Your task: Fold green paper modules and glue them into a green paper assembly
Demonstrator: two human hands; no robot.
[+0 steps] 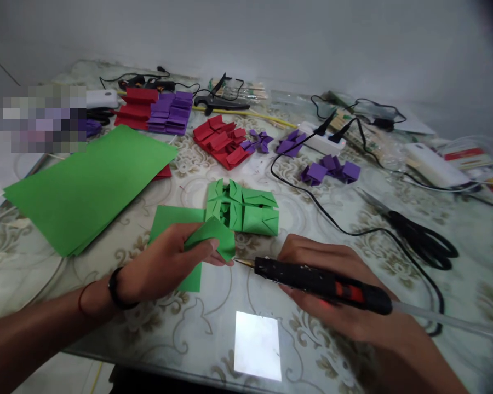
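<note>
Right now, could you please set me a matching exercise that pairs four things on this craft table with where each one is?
Things:
1. glue gun
2. folded green piece
3. scissors
4. stack of green sheets

Places:
A. lying on the table, to the right of both hands
B. pinched in the left hand
C. lying flat on the left side
D. gripped in the right hand

Pairs: 1-D, 2-B, 3-A, 4-C.
</note>
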